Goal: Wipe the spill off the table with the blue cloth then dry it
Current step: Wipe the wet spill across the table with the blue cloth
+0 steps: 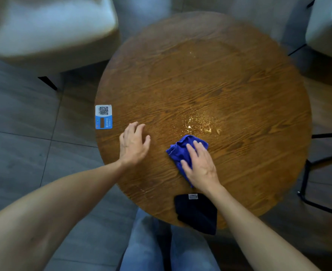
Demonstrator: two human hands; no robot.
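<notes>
A crumpled blue cloth (177, 151) lies on the round wooden table (239, 85), near its front. My right hand (201, 165) presses flat on the cloth, fingers spread over it. Just beyond the cloth glistens the spill (197, 124), a patch of wet droplets. My left hand (133, 143) rests flat on the bare wood to the left, fingers apart, holding nothing. A folded black cloth (197, 212) sits at the table's near edge, below my right wrist.
A QR-code sticker (103, 116) is on the table's left edge. Pale upholstered chairs stand at the far left (49, 30) and far right (327, 36). A black metal stool frame (317, 165) is at the right. My jeans-clad legs (145, 247) are below the table.
</notes>
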